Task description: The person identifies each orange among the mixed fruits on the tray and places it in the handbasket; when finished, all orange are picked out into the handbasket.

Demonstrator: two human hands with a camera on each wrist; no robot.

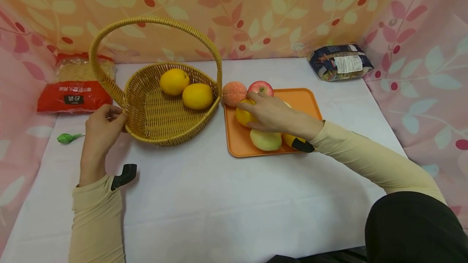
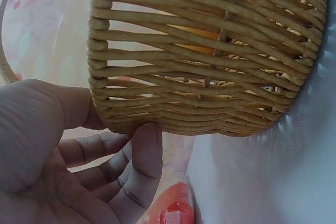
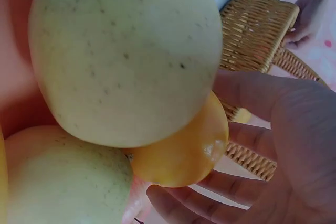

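My left hand (image 1: pixel 100 135) pinches the left rim of a wicker basket (image 1: pixel 164 119) between thumb and fingers; the left wrist view shows this from close by. Two yellow-orange fruits (image 1: pixel 198 96) lie in the basket, whose tall handle arches upright. Over the orange tray (image 1: pixel 307 102), my right hand (image 1: pixel 272 113) has its fingers and thumb around an orange (image 1: pixel 244 116). A pale green fruit (image 1: pixel 266 140) sits just in front of that hand, and in the right wrist view it partly covers the orange (image 3: pixel 184 156). The hand hides part of the tray.
A peach (image 1: pixel 234 93) and a red apple (image 1: pixel 261 87) sit at the tray's back left. A red bag (image 1: pixel 74 92) stands left of the basket, near a small green item (image 1: pixel 67 138). A dark packet (image 1: pixel 340 63) lies at the back right.
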